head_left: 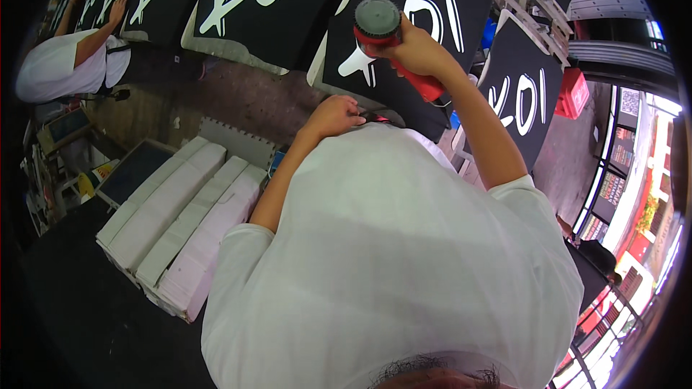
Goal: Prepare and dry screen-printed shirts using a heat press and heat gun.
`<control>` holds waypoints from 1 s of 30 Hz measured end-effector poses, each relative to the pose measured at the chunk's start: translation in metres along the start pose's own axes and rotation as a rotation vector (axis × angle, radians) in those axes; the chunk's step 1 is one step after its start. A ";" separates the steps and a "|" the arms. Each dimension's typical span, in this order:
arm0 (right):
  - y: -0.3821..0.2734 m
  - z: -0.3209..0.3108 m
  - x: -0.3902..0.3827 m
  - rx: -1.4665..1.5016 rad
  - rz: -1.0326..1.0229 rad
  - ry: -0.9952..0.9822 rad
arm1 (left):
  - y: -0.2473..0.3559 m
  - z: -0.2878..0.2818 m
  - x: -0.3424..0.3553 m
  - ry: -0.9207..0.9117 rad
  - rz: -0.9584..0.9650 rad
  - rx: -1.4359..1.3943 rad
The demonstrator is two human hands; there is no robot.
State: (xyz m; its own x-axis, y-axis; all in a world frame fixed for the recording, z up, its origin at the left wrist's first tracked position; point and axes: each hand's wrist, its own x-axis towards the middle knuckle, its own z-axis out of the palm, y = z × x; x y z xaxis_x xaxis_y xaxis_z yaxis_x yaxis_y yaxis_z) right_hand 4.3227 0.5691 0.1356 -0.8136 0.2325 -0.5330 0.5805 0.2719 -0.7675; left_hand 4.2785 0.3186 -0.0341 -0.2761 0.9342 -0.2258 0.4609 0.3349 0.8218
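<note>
My right hand [422,50] grips a red handheld tool [427,88] with a round grey-green head [377,16], held above a black board [454,65] with white painted lettering. My left hand [335,117] is near my waist at the board's front edge, its fingers curled at a dark object with red on it [378,119] that I cannot make out, partly hidden by my white shirt. Another lettered black board [526,137] lies to the right, and more [267,43] stretch away to the left.
At upper left, a person in a white shirt [61,65] reaches over the boards. White long boxes [162,216] rest on a dark surface at lower left. A red crate [569,94] and metal beams [605,7] are at right. Another dark-clad person [591,266] is near a railing [595,346].
</note>
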 end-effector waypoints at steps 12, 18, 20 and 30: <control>0.007 0.000 0.042 0.013 -0.095 0.169 | 0.006 -0.006 0.011 -0.006 -0.038 0.061; -0.003 -0.016 0.066 -0.036 -0.174 0.243 | 0.000 -0.005 0.015 0.140 -0.059 0.064; -0.006 -0.021 0.071 0.033 -0.103 0.187 | -0.003 -0.003 0.017 0.176 -0.053 0.083; 0.007 -0.037 0.082 0.190 -0.094 0.190 | -0.013 0.002 0.030 0.228 -0.018 0.251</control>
State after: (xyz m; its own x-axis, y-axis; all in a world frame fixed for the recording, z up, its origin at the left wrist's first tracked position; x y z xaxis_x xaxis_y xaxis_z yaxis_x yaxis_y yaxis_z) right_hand 4.2610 0.6245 0.0999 -0.8323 0.3900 -0.3940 0.4718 0.1252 -0.8728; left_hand 4.2660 0.3429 -0.0531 -0.4548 0.8857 -0.0929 0.6396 0.3975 0.6580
